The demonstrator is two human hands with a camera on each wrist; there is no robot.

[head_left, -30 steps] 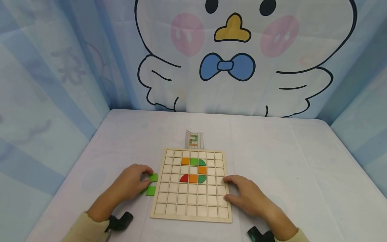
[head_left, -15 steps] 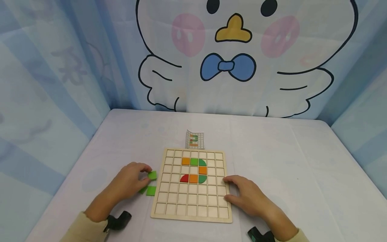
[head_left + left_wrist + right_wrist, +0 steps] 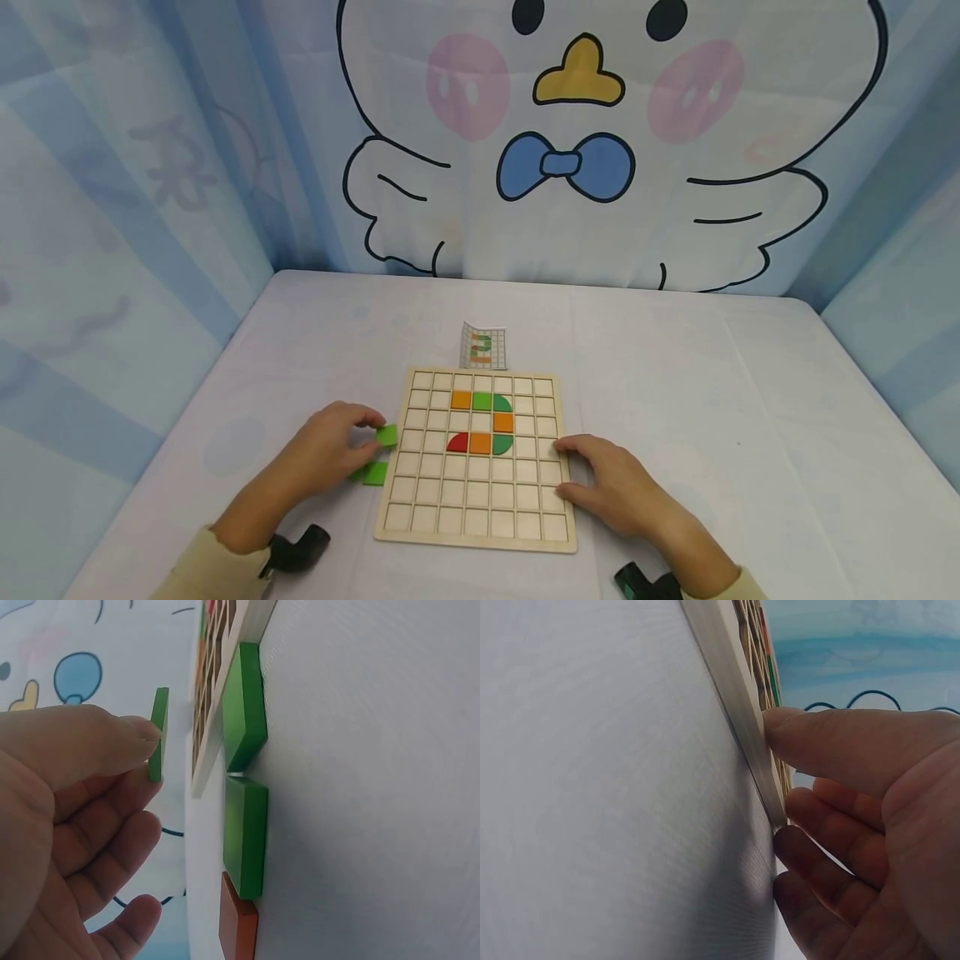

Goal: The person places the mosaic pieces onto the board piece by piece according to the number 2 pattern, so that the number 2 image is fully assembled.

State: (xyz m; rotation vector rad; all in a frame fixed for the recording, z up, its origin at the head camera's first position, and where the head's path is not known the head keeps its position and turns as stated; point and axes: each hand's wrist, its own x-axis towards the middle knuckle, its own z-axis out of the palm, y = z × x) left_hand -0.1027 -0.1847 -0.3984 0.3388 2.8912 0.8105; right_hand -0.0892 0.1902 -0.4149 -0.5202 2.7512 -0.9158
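Between thumb and index finger, my left hand pinches a small green square tile, raised above the table just left of the wooden grid board. The left wrist view shows this tile edge-on, with the other fingers loosely bent below it. On the table beneath lie two more green tiles and an orange tile. My right hand rests against the board's right edge, thumb and fingertips touching the rim. Orange, green and red pieces sit in the upper middle cells.
A small folded card with a printed coloured grid pattern stands behind the board. The white-covered table extends around it, with a patterned curtain along its back and sides.
My left hand shifted slightly left, then back right, carrying the green tile to the board's left edge. The right hand and the board pieces have stayed put.
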